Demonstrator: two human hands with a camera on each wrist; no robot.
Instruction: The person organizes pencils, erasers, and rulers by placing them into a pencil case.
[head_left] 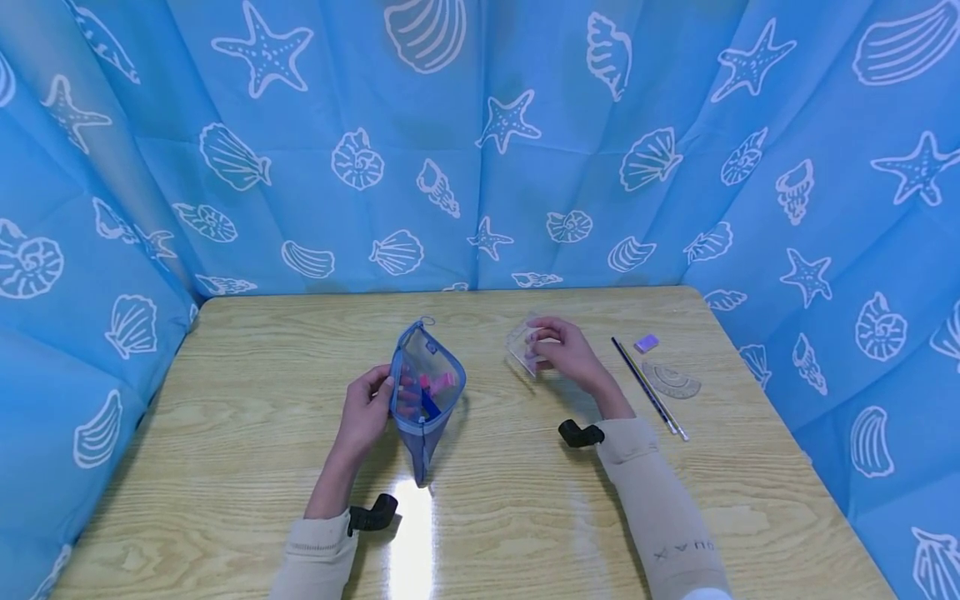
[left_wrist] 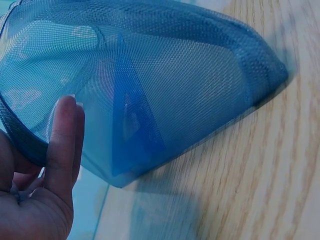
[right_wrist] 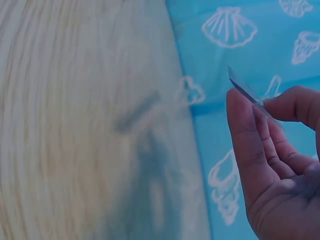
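Observation:
My left hand (head_left: 366,410) grips the rim of a blue mesh pencil pouch (head_left: 425,446), thumb on one side and fingers seen through the mesh. The pouch is unzipped, its mouth facing up. Inside are a blue set square (left_wrist: 132,135) and pink items (head_left: 441,383) whose kind is unclear. Farther right, my right hand (head_left: 567,354) pinches a thin clear plastic set square (head_left: 521,343) between thumb and fingers, raised above the table. In the right wrist view, the clear set square (right_wrist: 245,91) is seen nearly edge-on.
On the wooden table (head_left: 247,425), right of my right hand, lie a dark pencil (head_left: 637,375), a yellowish pencil (head_left: 660,400), a purple eraser (head_left: 647,343) and a clear protractor (head_left: 673,382). A blue shell-patterned curtain (head_left: 480,208) hangs around the table's back and sides.

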